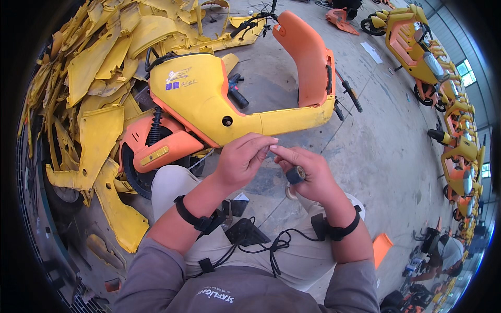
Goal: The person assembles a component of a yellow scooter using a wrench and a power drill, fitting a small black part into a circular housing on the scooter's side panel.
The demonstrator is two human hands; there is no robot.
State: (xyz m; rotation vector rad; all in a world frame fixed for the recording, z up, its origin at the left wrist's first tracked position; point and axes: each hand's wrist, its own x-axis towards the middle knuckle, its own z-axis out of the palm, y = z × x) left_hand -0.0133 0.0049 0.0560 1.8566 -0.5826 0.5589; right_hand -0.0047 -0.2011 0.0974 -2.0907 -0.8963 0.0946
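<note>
My left hand (pixel 241 159) is closed, thumb and fingers pinched together, and its tips meet those of my right hand (pixel 308 172). Anything between the tips is too small to make out. Curled fingers of the right hand hold a short dark cylinder (pixel 296 175) with a tan end; its exact kind is unclear. Just beyond both hands is a yellow and orange electric scooter (pixel 201 99), its body spread left to right. The scooter's orange front shield (pixel 302 52) rises at the right, and its rear wheel (pixel 136 172) is near my left knee.
Scratched yellow body panels (pixel 99 68) lie heaped at the left. A cordless drill (pixel 238 94) rests on the concrete floor (pixel 386 130) behind the scooter. More scooters (pixel 456 125) line the right side. Another person (pixel 443 255) is low at the far right. An orange piece (pixel 382 248) lies by my right arm.
</note>
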